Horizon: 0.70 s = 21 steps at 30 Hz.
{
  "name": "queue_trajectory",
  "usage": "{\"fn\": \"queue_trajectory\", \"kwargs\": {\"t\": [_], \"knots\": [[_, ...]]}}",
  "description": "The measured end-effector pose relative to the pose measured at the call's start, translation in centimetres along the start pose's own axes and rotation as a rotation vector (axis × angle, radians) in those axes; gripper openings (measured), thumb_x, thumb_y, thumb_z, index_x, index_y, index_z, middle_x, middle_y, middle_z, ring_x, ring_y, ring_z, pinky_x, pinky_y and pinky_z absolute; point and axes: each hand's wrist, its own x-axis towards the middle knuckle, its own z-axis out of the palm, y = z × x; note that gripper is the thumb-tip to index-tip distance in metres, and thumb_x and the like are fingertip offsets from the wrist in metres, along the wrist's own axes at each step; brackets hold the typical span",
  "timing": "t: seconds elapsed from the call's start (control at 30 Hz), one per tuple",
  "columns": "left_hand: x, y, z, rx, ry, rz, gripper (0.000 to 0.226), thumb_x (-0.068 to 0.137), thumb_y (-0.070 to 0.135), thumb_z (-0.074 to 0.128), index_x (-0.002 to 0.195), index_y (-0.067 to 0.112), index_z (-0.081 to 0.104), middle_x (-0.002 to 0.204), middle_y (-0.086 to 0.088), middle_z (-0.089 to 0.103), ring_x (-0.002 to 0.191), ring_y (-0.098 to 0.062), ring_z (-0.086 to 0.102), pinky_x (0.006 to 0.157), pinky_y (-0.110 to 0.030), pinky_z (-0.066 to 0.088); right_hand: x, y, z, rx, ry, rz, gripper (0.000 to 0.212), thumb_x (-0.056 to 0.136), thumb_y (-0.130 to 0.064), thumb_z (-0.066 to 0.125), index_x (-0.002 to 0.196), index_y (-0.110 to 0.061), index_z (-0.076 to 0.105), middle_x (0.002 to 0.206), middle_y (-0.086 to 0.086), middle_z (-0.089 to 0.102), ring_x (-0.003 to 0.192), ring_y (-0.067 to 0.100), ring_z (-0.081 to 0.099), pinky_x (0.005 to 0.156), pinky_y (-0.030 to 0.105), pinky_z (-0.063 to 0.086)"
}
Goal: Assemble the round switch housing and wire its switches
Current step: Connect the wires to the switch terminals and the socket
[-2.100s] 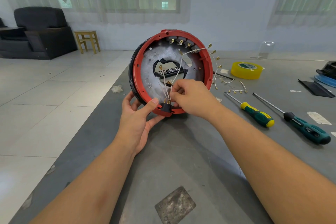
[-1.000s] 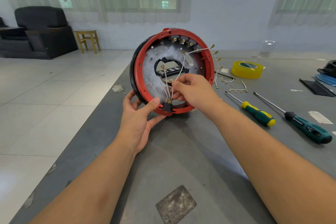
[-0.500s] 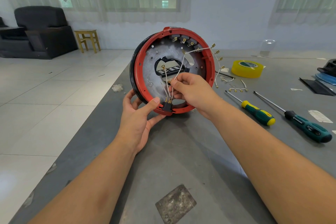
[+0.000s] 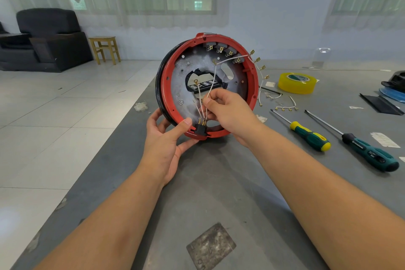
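Housing (image 4: 249, 76) is up on edge at the near-left part of the grey table (image 4: 219, 182), open side facing me, tilted back a bit. My left hand (image 4: 163, 144) cradles the bottom-left rim: fingers curled behind the black outer ring, thumb pressed on the red rim right next to the black switch (image 4: 200, 129) seated in the bottom notch. Left forearm comes in low from bottom-left, palm facing right.

My right hand (image 4: 230, 112) is in front of the plate's lower half, forearm reaching in from bottom-right. Thumb and forefinger pinch the white wires (image 4: 211, 85) just above the switch, other fingers curled in. Wires run down to the brass terminals on the switch; one loops up to the top of the ring, spare brass spade ends hang past the right rim.

More switches (image 4: 220, 48) sit along the top inside rim.

Right of the housing on the table: yellow tape roll (image 4: 297, 83), loose wire pieces (image 4: 285, 107), two screwdrivers (image 4: 311, 136).
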Motion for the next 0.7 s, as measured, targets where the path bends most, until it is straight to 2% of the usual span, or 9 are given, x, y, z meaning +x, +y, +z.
{"fn": "queue_trajectory", "kwargs": {"t": [0.1,0.17,0.23,0.3,0.4,0.5,0.6,0.7], "knots": [[0.0,0.1,0.0,-0.007,-0.001,-0.006,0.076,0.077,0.001,0.087,0.133,0.034,0.049,0.139,-0.012,0.064,0.112,-0.030,0.075,0.081,-0.060,0.063,0.1,0.1,-0.4,-0.033,0.048,0.005,0.014,0.101,-0.020,0.061,0.090,-0.017,0.068,0.081,-0.005,0.077,0.077,0.015,0.073,0.089,0.040,0.060],[0.0,0.1,0.0,-0.018,0.015,-0.018,0.071,0.080,0.001,0.086,0.131,0.033,0.049,0.137,-0.013,0.065,0.110,-0.030,0.075,0.080,-0.060,0.063,-0.1,0.2,-1.1,-0.154,0.111,-0.024,0.010,0.099,-0.028,0.063,0.094,-0.022,0.070,0.085,-0.005,0.077,0.081,0.010,0.073,0.087,0.039,0.060],[0.0,0.2,0.1,-0.019,0.036,-0.032,0.068,0.084,0.001,0.083,0.134,0.029,0.047,0.134,-0.015,0.067,0.108,-0.032,0.076,0.079,-0.060,0.063,-0.7,0.5,-1.9,-0.381,0.192,-0.170,0.010,0.098,-0.033,0.062,0.095,-0.026,0.068,0.085,-0.013,0.072,0.080,0.002,0.066,0.082,0.031,0.057],[-0.1,0.4,0.3,-0.022,0.059,-0.059,0.070,0.086,0.004,0.082,0.140,0.026,0.044,0.133,-0.015,0.069,0.107,-0.034,0.076,0.078,-0.059,0.064,-1.9,0.9,-2.6,-0.658,0.250,-0.398,0.015,0.098,-0.036,0.060,0.099,-0.024,0.067,0.091,-0.013,0.066,0.085,0.005,0.059,0.082,0.032,0.051],[-0.5,0.7,0.3,-0.020,0.091,-0.096,0.070,0.088,0.010,0.082,0.145,0.020,0.042,0.129,-0.016,0.072,0.107,-0.038,0.076,0.074,-0.053,0.065,-3.6,2.3,-4.4,-0.887,0.225,-0.598,0.032,0.095,-0.047,0.060,0.110,-0.020,0.067,0.113,-0.004,0.065,0.113,0.020,0.058,0.098,0.038,0.044],[-0.7,1.2,0.1,0.026,0.131,-0.107,0.064,0.090,0.022,0.082,0.143,0.014,0.048,0.111,-0.011,0.079,0.095,-0.034,0.079,0.067,-0.043,0.065,-5.0,3.9,-6.2,-1.039,0.114,-0.654,0.048,0.091,-0.054,0.062,0.126,-0.021,0.064,0.135,-0.002,0.058,0.139,0.022,0.045,0.116,0.043,0.034],[-0.7,1.8,-0.5,0.212,0.205,-0.059,0.075,0.081,0.047,0.085,0.142,0.019,0.052,0.111,-0.006,0.078,0.082,-0.024,0.076,0.057,-0.031,0.058,-5.5,4.6,-6.5,-1.059,0.137,-0.661,0.044,0.091,-0.055,0.063,0.119,-0.022,0.069,0.127,-0.001,0.064,0.137,0.022,0.048,0.119,0.046,0.031],[-1.0,2.4,-1.0,0.459,0.258,-0.001,0.086,0.065,0.073,0.074,0.137,0.032,0.054,0.114,0.000,0.074,0.078,-0.017,0.071,0.054,-0.029,0.052,-5.9,4.7,-5.7,-1.054,0.115,-0.744,0.039,0.095,-0.053,0.060,0.109,-0.019,0.073,0.109,0.001,0.067,0.117,0.024,0.059,0.113,0.045,0.039]]}}
